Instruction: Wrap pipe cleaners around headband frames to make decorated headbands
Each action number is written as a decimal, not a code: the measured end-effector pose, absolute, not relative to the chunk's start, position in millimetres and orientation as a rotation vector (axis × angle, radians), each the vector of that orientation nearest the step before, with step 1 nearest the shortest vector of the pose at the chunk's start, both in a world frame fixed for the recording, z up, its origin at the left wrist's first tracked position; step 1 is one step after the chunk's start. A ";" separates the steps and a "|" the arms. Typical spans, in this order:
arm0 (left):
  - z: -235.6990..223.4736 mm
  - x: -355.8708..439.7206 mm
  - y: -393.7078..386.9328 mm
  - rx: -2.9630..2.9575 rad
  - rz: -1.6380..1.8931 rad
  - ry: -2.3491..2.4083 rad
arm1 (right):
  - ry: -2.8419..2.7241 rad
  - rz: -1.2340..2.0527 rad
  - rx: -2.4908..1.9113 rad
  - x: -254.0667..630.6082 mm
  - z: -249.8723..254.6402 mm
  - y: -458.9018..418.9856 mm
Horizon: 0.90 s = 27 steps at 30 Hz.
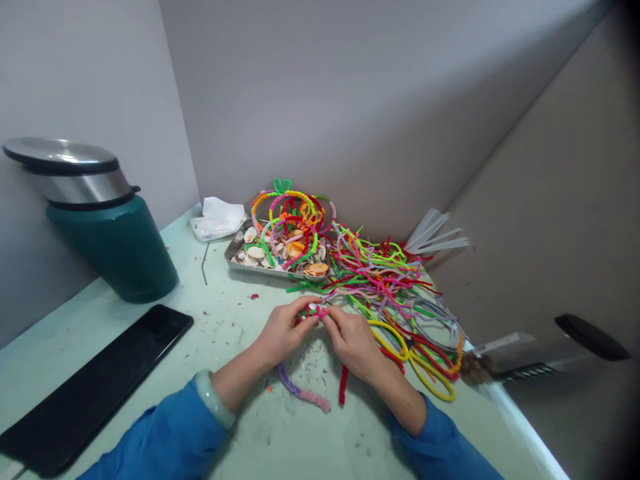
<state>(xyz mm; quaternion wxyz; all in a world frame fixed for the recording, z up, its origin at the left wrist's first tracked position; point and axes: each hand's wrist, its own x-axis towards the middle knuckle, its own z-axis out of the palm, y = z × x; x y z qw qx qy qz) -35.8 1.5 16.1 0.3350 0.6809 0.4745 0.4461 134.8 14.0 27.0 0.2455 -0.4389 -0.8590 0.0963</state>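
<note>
Pinched between the fingers of both hands is a pink pipe cleaner (pixel 321 312), bent around with bits of white and green. My left hand (pixel 286 331) closes on its left side. My right hand (pixel 356 341) grips the right side, and a small dark tip shows by the fingertips. A purple-and-pink fuzzy strip (pixel 303 393) comes out below my left hand, and a red fuzzy strip (pixel 343 385) below my right; whether either joins the held piece is hidden. Past my hands lies a heap of loose coloured pipe cleaners (pixel 380 267).
A metal tray (pixel 273 269) holds shell-like pieces and pipe cleaner hoops (pixel 290 213). Yellow loops (pixel 433 377) lie right. At left are a green bottle (pixel 113 247), black phone (pixel 100 393), thin dark rod (pixel 205 263) and white packet (pixel 217 220). Clear strips (pixel 435 233) lean behind.
</note>
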 end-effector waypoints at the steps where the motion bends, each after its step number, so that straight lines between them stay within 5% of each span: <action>1: 15.9 -35.8 1.4 1.795 1.151 1.229 | -2.347 0.273 -1.196 134.8 26.7 14.3; 12: 19.1 -33.9 1.2 1.653 1.159 1.175 | -2.257 0.470 -1.167 134.1 23.4 14.1; 21: 15.1 -31.6 9.8 1.011 1.171 1.131 | -1.532 1.099 -1.108 135.1 5.3 31.2; 27: 18.5 -34.3 9.5 0.941 1.219 1.074 | -1.319 1.147 -1.027 135.1 3.7 32.0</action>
